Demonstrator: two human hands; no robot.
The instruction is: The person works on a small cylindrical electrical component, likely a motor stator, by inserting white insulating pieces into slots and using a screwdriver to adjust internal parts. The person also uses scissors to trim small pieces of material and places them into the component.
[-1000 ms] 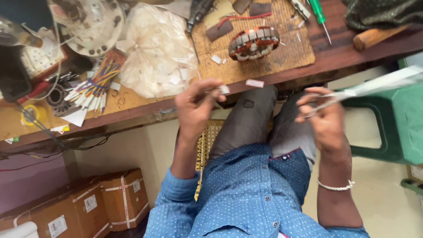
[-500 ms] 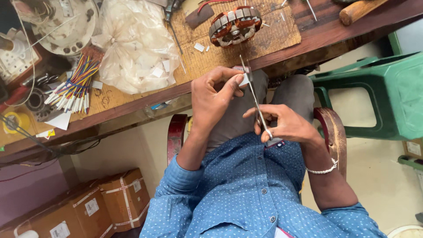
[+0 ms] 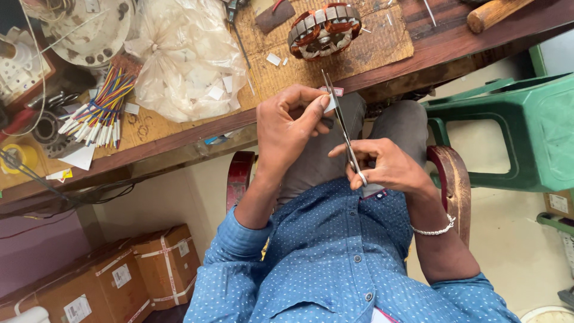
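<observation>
My left hand [image 3: 287, 128] pinches a small white paper slip [image 3: 330, 101] between thumb and fingers, just below the bench edge. My right hand [image 3: 385, 167] grips a pair of steel scissors [image 3: 341, 122] whose blades point up and meet the slip. Both hands hover over my lap, close together. On the wooden bench above them lies a motor stator [image 3: 324, 30] with copper windings on a woven mat [image 3: 353, 54].
A clear plastic bag [image 3: 182, 57] of white slips, a bundle of coloured wires [image 3: 98, 113], a metal fan housing [image 3: 89, 27] and a yellow tape roll [image 3: 18, 157] lie on the bench. A green plastic stool [image 3: 526, 131] stands right. Cardboard boxes [image 3: 137, 269] sit on the floor left.
The hands came together from apart: the right hand swung the scissors in from the right to the paper slip held by the left. The view shifted slightly.
</observation>
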